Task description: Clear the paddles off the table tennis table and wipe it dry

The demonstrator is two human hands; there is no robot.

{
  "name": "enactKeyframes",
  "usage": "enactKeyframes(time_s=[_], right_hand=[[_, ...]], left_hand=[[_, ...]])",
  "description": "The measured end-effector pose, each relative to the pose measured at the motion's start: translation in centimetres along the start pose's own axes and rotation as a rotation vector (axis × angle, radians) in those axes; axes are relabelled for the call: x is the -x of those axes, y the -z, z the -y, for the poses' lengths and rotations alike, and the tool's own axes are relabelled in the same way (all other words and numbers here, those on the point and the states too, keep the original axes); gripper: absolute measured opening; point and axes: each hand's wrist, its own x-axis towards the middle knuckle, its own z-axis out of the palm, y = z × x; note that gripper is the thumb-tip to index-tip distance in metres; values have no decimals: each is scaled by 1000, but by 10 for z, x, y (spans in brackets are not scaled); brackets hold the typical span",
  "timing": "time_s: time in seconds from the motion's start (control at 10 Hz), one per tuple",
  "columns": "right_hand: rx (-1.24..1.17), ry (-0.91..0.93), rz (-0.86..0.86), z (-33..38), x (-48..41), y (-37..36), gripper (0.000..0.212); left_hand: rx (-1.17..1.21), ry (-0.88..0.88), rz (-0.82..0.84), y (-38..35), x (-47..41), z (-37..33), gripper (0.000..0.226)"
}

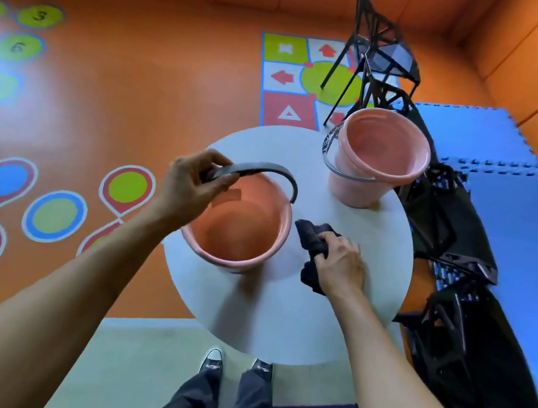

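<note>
I stand at a small round white table (278, 326). A pink bucket (239, 234) sits on its left half, and my left hand (190, 186) grips the bucket's grey handle (265, 170), which is raised above the rim. To the right of that bucket my right hand (338, 265) grips a dark cloth (312, 241) that lies bunched on the tabletop. A second pink bucket (379, 157) stands at the table's far right with its handle down. No paddles and no table tennis table are in view.
Black angular chairs (374, 56) stand behind and to the right of the table, close to its edge. Blue foam mats (517, 221) cover the floor on the right. The orange floor (138, 88) on the left carries painted game markings. My shoes (212, 360) are at the table's near edge.
</note>
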Motion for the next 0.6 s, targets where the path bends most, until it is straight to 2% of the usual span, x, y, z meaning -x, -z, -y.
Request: enactKeyframes(time_s=[0.1,0.2,0.3,0.4,0.5,0.6], right_hand=[[32,-4,48,1,-27,-18,38],[23,-8,144,1,-45,-36,54],[92,-25,368,-1,-50,-53,69],[62,-63,458,-6,-44,-58,70],[-43,-32,336,-8,-39,-45,67],[-120,46,134,4,-43,-14,64]], left_hand=[[-22,-38,31,-5,-30,8,13],[-118,-8,-4,-7,-51,15,17],[-302,-21,-119,-12,-59,23,23],[-423,-65,-159,-22,-56,22,40],[-544,-23,-67,-31,-49,20,61],[-716,18,-96,-34,-37,9,70]])
